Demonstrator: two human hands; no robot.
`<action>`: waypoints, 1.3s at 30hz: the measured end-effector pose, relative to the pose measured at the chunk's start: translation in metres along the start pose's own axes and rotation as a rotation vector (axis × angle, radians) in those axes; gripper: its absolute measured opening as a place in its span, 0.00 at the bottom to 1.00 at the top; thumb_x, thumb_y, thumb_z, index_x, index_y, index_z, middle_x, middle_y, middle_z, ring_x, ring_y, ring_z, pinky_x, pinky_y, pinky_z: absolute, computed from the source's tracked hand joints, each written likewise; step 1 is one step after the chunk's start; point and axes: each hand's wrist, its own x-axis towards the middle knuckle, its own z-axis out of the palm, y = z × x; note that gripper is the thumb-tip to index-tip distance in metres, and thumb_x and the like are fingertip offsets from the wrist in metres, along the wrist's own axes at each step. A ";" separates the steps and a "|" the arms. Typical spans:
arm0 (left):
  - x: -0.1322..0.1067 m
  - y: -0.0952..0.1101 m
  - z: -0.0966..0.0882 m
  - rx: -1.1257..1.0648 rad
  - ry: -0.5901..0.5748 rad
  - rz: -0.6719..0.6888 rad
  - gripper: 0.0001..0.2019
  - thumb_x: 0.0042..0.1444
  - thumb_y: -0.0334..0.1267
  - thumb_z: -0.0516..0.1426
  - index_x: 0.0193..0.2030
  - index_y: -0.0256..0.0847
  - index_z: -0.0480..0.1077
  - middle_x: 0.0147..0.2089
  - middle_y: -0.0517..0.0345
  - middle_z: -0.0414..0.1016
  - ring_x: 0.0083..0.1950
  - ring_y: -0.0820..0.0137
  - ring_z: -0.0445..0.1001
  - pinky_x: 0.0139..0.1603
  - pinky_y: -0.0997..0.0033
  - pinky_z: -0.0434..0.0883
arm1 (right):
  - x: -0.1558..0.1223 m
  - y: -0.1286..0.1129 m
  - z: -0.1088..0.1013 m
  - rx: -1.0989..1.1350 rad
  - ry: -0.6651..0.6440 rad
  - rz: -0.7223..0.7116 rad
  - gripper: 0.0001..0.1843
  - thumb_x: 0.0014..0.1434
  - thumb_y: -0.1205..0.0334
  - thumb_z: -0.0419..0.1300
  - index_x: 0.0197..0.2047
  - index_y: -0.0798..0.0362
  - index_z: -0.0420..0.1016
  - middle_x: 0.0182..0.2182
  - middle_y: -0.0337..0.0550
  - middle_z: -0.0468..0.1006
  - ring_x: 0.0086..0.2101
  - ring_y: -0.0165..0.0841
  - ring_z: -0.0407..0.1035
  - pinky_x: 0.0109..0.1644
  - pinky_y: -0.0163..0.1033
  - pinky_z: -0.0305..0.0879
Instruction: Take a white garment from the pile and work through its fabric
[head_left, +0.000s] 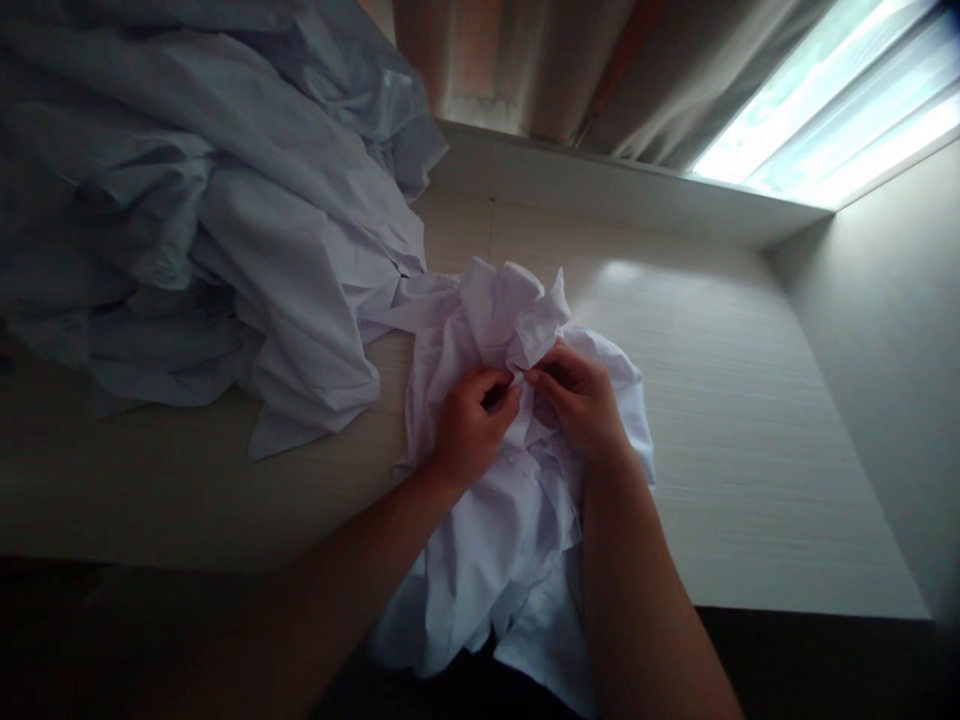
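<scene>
A white shirt lies crumpled on the pale tabletop, its lower part hanging over the front edge. What looks like its collar stands up in folds at the far end. My left hand pinches the cloth just below those folds. Close beside it, my right hand grips the same spot, thumb and fingertips nearly meeting the left ones. Whether a button sits between the fingertips is too small to tell.
A large heap of white garments covers the left of the tabletop. Brown curtains hang behind the back ledge, with a bright window at upper right. A pale wall bounds the right side.
</scene>
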 end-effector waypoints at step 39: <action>0.001 0.002 -0.001 -0.062 -0.006 0.006 0.05 0.60 0.35 0.62 0.33 0.38 0.73 0.33 0.60 0.72 0.34 0.73 0.69 0.36 0.73 0.66 | -0.002 0.001 0.000 0.020 -0.005 -0.007 0.01 0.61 0.62 0.66 0.37 0.48 0.79 0.36 0.40 0.76 0.38 0.35 0.70 0.43 0.42 0.65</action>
